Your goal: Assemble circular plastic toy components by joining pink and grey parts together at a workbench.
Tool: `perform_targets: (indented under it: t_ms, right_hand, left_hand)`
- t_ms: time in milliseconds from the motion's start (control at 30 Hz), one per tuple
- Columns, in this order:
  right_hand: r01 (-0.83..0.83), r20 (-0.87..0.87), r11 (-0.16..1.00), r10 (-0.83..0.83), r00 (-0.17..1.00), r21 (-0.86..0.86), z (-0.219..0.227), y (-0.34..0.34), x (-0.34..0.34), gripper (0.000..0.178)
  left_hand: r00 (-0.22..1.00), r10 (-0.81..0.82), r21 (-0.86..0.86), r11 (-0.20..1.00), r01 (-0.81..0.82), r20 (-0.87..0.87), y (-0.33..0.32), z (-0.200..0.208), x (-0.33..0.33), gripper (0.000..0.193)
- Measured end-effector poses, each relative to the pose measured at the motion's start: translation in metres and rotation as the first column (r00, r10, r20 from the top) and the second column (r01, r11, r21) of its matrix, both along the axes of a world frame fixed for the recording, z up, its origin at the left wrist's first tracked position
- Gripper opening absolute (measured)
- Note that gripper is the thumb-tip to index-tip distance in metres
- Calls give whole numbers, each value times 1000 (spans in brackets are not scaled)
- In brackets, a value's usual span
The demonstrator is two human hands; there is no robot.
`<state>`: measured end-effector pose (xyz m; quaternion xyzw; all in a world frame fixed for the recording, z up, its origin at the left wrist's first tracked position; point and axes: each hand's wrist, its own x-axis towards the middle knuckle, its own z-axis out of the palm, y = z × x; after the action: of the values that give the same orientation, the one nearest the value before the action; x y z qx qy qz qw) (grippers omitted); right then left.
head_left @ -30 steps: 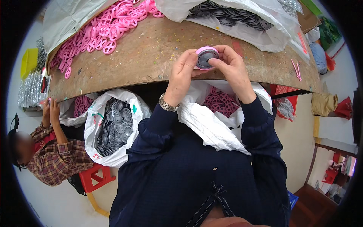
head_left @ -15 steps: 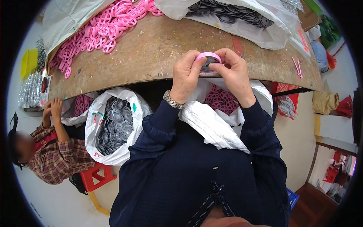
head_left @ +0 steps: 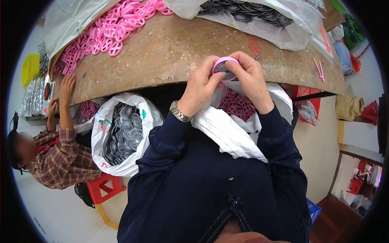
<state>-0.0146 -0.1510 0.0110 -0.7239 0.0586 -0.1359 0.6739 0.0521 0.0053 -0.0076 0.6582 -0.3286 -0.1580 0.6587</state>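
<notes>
A pink plastic ring [head_left: 223,60] with a grey disc [head_left: 226,71] seated inside it is held between my two hands, just over the table's near edge. My left hand [head_left: 198,87] grips its left side, thumb on the grey face. From the right, my right hand [head_left: 252,81] clasps the rim, and its thumb presses on the disc's upper part. Fingers of both hands behind the ring are hidden. Directly below, an open white sack [head_left: 227,133] contains pink rings [head_left: 238,106] with crossed spokes.
Pink rings [head_left: 115,32] are heaped on the wooden table [head_left: 170,60] at the far left; grey discs [head_left: 243,14] spill from a sack at the back. A white sack of grey discs [head_left: 127,131] stands left of me. A co-worker's hand [head_left: 68,86] reaches over the table's left edge.
The ring and disc have tilted, turning the disc's face more upward, and my right thumb has shifted higher on it. The co-worker's hand has moved forward to the pink pile's near end.
</notes>
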Motion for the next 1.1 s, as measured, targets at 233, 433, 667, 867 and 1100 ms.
perform_targets:
  t_ms: [233,433,667,867,1100]
  right_hand:
    - [-92,-11,996,92,996,13,9,-4,1,13]
    - [-58,-27,998,58,998,24,5,-6,-9,12]
    - [-272,-305,837,134,943,-476,6,-35,-39,18]
    - [-464,-456,528,156,876,-712,7,-45,-64,29]
    - [-423,-362,633,232,903,-648,18,-31,-53,26]
  left_hand:
    - [998,-10,-13,1000,9,-57,3,2,-1,28]
    - [997,-24,26,999,22,72,3,0,-4,31]
    - [649,120,78,960,-268,751,18,16,56,40]
    - [260,150,114,621,-776,954,52,10,183,50]
    - [314,86,284,254,-925,946,75,9,264,74]
